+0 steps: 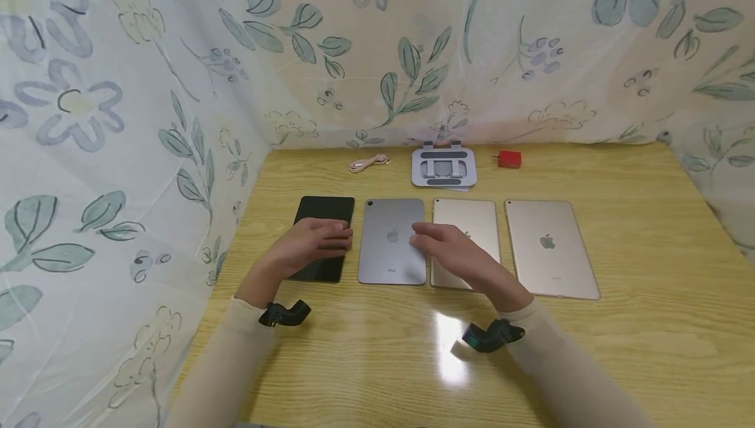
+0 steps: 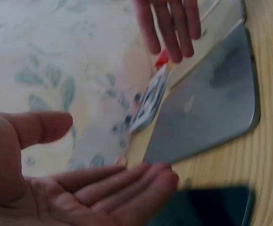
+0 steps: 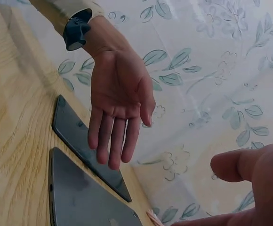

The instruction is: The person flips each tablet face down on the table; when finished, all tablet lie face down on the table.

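Note:
Four tablets lie face down in a row on the wooden table (image 1: 637, 323): a black one (image 1: 312, 208), a grey one (image 1: 389, 218), and two gold ones (image 1: 472, 215) (image 1: 551, 248). My left hand (image 1: 321, 241) hovers over the black tablet (image 2: 212, 207) with straight fingers and holds nothing. My right hand (image 1: 445, 248) hangs above the seam between the grey tablet (image 2: 207, 113) and the first gold one, open and empty. The palms face each other across the grey tablet (image 3: 80, 197). In the right wrist view the left hand (image 3: 117, 103) is clear of the black tablet (image 3: 75, 136).
At the back of the table lie a coiled pale cable (image 1: 368, 163), a folded silver stand (image 1: 444, 167) and a small red charger (image 1: 509, 158). Floral cloth (image 1: 118, 120) walls the table at the left, back and right.

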{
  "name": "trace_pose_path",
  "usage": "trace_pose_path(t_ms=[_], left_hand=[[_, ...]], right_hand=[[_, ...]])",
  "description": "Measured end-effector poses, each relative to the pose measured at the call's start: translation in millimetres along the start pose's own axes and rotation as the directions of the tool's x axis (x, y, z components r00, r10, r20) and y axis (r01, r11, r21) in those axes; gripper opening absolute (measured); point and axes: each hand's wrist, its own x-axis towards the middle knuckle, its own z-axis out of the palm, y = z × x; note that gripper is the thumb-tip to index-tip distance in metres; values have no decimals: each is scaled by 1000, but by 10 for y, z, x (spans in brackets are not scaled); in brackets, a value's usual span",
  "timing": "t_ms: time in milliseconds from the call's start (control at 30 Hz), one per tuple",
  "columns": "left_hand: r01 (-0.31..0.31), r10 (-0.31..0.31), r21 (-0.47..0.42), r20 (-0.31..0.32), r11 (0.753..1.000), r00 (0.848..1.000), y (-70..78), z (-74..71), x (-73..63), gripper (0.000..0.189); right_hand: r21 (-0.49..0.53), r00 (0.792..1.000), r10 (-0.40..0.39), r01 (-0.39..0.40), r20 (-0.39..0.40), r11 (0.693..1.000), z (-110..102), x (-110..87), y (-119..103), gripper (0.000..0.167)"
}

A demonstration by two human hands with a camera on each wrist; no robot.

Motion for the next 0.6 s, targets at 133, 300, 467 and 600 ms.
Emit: trace_pose_path(t_ms=[133,300,467,600], left_hand=[[-25,29,-64,56,998,998,-17,-295,-147,59],[-34,42,-124,62,992,997,-11,-619,-327,58],[-9,16,-148,45,989,999,6,-849,-461,60],[9,-7,-135,14,991,1000,-33,-975,-514,60]], right_hand=[[177,999,-37,30,35,984,55,136,-63,62],[375,995,-64,33,70,926,192,353,-135,58],[480,995,-31,-16,90,877,368,566,-196,55],[541,995,1,-57,104,839,516,721,-226,54]])
